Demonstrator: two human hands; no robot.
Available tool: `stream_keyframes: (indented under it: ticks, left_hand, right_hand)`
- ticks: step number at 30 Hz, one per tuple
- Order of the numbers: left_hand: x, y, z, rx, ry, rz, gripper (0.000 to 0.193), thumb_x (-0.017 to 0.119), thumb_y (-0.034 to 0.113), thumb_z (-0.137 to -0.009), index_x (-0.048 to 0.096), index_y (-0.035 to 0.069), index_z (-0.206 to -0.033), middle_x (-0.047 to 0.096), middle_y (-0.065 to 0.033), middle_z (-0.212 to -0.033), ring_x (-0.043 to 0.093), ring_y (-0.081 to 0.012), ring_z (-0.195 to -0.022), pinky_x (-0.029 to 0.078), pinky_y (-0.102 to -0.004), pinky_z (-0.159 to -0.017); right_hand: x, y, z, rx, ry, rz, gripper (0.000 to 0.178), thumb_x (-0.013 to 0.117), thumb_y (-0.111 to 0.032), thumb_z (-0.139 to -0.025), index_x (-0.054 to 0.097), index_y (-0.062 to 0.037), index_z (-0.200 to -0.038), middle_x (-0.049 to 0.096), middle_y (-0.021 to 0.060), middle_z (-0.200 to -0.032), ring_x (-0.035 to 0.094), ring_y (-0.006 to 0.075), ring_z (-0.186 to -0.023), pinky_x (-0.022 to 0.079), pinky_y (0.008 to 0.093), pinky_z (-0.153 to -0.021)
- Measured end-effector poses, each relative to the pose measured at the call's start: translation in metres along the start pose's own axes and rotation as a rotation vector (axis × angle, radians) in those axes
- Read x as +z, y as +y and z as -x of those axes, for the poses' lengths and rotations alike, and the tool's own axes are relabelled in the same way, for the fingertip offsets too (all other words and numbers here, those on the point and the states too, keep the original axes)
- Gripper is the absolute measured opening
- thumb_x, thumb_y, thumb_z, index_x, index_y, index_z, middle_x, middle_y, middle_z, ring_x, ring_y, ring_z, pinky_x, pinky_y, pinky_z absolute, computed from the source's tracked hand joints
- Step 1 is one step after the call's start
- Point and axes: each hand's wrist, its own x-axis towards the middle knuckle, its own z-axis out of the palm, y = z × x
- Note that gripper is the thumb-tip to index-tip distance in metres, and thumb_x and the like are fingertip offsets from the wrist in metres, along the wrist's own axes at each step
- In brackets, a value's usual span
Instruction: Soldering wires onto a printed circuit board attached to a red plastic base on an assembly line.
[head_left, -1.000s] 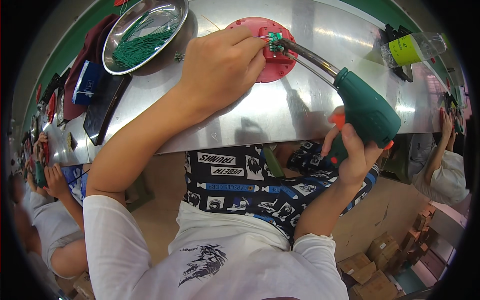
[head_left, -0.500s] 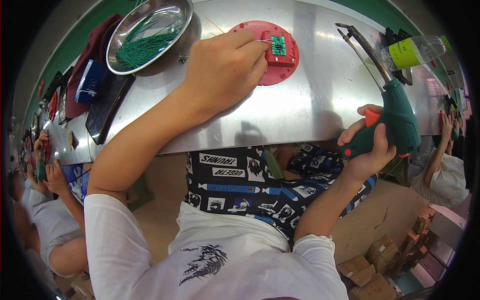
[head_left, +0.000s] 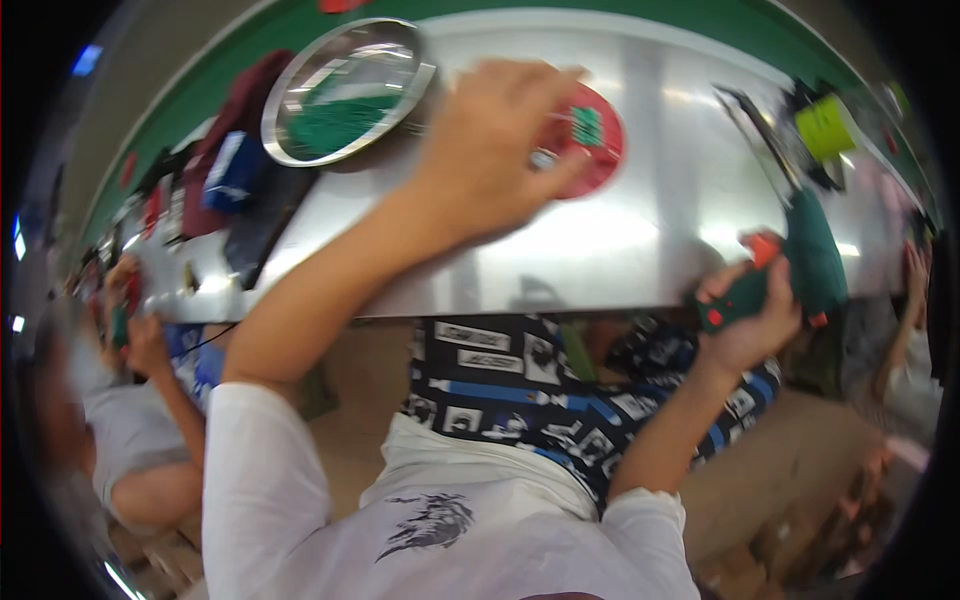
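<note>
My left hand (head_left: 485, 150), smeared by motion, reaches over the left side of a round red plastic housing (head_left: 607, 158). Its thumb and fingers are spread apart, and no object shows pinched between them. Between them a small green circuit board (head_left: 587, 127) is visible on the housing. Whether the fingertips touch the red plastic I cannot tell. At the table's front edge on the right, my right hand (head_left: 752, 318) grips a green soldering gun (head_left: 815, 245) with an orange trigger; its long dark tip points up and away over the table.
A steel bowl (head_left: 282, 135) holding many thin green wires (head_left: 340, 125) stands left of my left hand. Beside it lie a blue packet (head_left: 230, 172), a dark flat object (head_left: 268, 225) and maroon cloth (head_left: 213, 190). A bottle with a lime-green label (head_left: 826, 127) lies far right. Other people sit at both sides.
The whole view has shifted, so everything sits farther right and lower. My left fingers, pinched at the wires by the circuit board before, have spread apart. My right hand keeps its grip on the soldering gun.
</note>
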Motion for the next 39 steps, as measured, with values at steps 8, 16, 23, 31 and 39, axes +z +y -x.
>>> stream_keyframes:
  ticks: [8,16,23,31,39]
  left_hand:
    - [-0.002,0.012,0.002,0.153,-0.311,0.156,0.044,0.075,0.031,-0.075,0.063,0.004,-0.107,0.064,-0.0153,-0.106,0.061,-0.0328,-0.093,0.048,-0.0432,-0.084]
    - [0.003,-0.172,-0.118,-0.088,0.002,-0.554,0.031,0.062,0.035,-0.084,0.072,0.009,-0.097,0.070,-0.0154,-0.098,0.067,-0.0360,-0.094,0.054,-0.0479,-0.079]
    - [0.001,-0.238,-0.126,-0.973,-0.188,-0.523,0.045,0.060,0.041,-0.088,0.071,0.011,-0.119,0.065,-0.0172,-0.128,0.054,-0.0386,-0.126,0.043,-0.0488,-0.101]
    - [0.018,-0.236,-0.147,-1.168,0.174,-0.106,0.039,0.061,0.032,-0.087,0.072,0.005,-0.112,0.066,-0.0208,-0.124,0.060,-0.0390,-0.118,0.047,-0.0448,-0.098]
    - [0.013,-0.190,-0.139,-0.858,0.089,0.450,0.031,0.063,0.027,-0.082,0.071,-0.001,-0.072,0.069,-0.0139,-0.073,0.068,-0.0213,-0.071,0.053,-0.0342,-0.069]
  right_hand:
    - [-0.012,0.001,-0.005,0.008,0.122,-0.033,0.036,0.048,-0.027,-0.102,0.059,0.0070,-0.108,0.057,0.0098,-0.068,0.049,0.0146,-0.048,0.041,0.0282,-0.043]
    - [0.003,0.001,-0.003,-0.066,0.160,-0.039,0.033,0.049,-0.022,-0.100,0.057,0.0089,-0.108,0.062,0.0149,-0.089,0.052,0.0157,-0.048,0.044,0.0303,-0.039]
    - [0.003,0.002,-0.009,0.019,0.239,-0.073,0.028,0.059,-0.021,-0.095,0.057,0.0041,-0.108,0.060,0.0097,-0.086,0.052,0.0158,-0.048,0.044,0.0318,-0.040]
    - [-0.002,0.005,-0.008,-0.043,0.202,-0.108,0.028,0.056,-0.019,-0.097,0.055,0.0044,-0.112,0.057,0.0097,-0.085,0.054,0.0175,-0.048,0.044,0.0321,-0.040]
    - [-0.018,0.002,-0.017,-0.048,0.236,-0.081,0.029,0.055,-0.021,-0.098,0.056,0.0050,-0.112,0.055,0.0099,-0.085,0.055,0.0177,-0.051,0.046,0.0326,-0.042]
